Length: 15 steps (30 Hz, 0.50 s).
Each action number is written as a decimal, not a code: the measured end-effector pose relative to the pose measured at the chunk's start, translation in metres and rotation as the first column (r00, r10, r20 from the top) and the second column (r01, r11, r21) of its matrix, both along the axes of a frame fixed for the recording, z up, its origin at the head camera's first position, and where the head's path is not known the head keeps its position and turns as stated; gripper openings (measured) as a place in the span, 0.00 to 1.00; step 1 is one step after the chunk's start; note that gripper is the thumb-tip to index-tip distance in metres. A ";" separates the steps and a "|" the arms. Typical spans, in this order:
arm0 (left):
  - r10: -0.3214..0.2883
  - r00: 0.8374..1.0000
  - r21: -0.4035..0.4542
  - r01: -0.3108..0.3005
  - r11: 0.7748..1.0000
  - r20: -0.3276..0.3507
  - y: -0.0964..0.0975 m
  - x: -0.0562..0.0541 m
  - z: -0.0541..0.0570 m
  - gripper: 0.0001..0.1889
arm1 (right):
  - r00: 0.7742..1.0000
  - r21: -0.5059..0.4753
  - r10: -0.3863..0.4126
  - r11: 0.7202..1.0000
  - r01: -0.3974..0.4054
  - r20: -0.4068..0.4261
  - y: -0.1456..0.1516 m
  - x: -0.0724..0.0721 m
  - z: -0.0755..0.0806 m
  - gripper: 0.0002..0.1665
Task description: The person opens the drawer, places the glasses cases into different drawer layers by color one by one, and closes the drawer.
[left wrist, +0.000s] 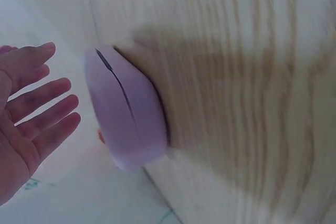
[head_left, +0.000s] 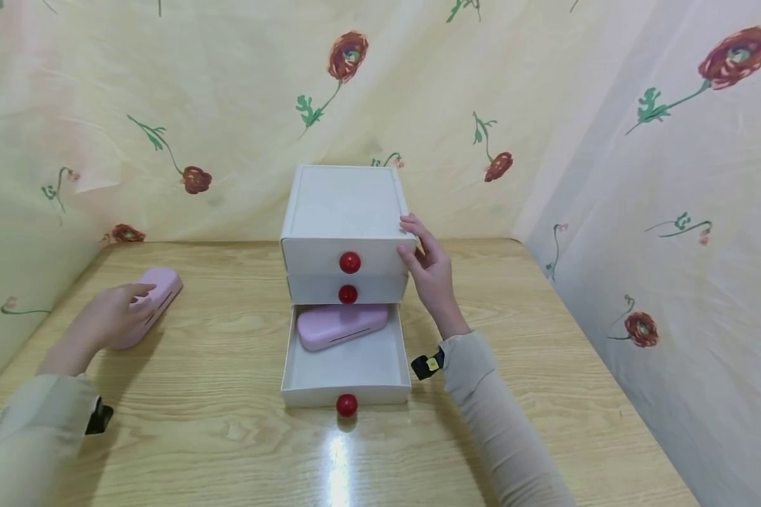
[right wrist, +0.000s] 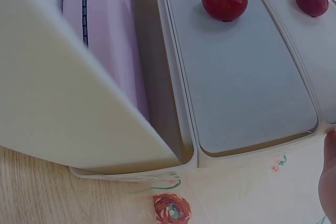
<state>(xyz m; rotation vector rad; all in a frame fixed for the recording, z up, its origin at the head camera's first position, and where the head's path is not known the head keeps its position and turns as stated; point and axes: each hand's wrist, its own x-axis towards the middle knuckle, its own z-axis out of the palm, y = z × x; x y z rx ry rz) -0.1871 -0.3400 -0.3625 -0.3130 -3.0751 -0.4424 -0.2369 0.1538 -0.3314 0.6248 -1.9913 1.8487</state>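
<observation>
On the left of the table lies a lilac glasses case (head_left: 162, 290), long and rounded with a dark seam. My left hand (head_left: 110, 317) hovers close over it, and in the left wrist view its fingers (left wrist: 55, 106) are spread beside the case (left wrist: 128, 108), with a gap between. A white drawer unit (head_left: 349, 201) with red knobs stands in the middle. My right hand (head_left: 432, 274) rests at its upper right front corner, thumb on the front and fingers at the top edge. The bottom drawer (head_left: 361, 370) is pulled out, with a second lilac glasses case (head_left: 342, 327) lying slantwise toward its back.
The two upper drawers are closed, with red knobs (head_left: 350, 263) on their fronts. Flowered cloth (head_left: 247, 91) hangs behind and at both sides of the wooden table (head_left: 228, 422). In the right wrist view, the drawer's front panel (right wrist: 58, 93) partly covers the case inside.
</observation>
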 end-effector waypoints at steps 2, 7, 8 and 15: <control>-0.014 1.000 -0.014 0.014 1.000 -0.025 -0.004 -0.001 -0.002 0.22 | 1.000 -0.002 -0.002 1.000 0.002 -0.001 0.000 0.001 0.000 0.22; -0.019 1.000 -0.034 0.019 0.999 -0.023 -0.008 -0.001 -0.007 0.24 | 1.000 -0.009 0.007 1.000 -0.007 -0.005 0.000 0.001 0.000 0.22; -0.016 1.000 -0.034 0.015 0.999 -0.014 -0.009 -0.001 -0.008 0.25 | 1.000 -0.009 0.006 1.000 -0.006 -0.007 0.000 0.001 0.000 0.22; 0.043 0.996 -0.037 -0.040 0.999 0.081 -0.018 -0.005 -0.013 0.31 | 1.000 0.008 -0.017 1.000 0.017 -0.018 0.000 0.000 -0.001 0.22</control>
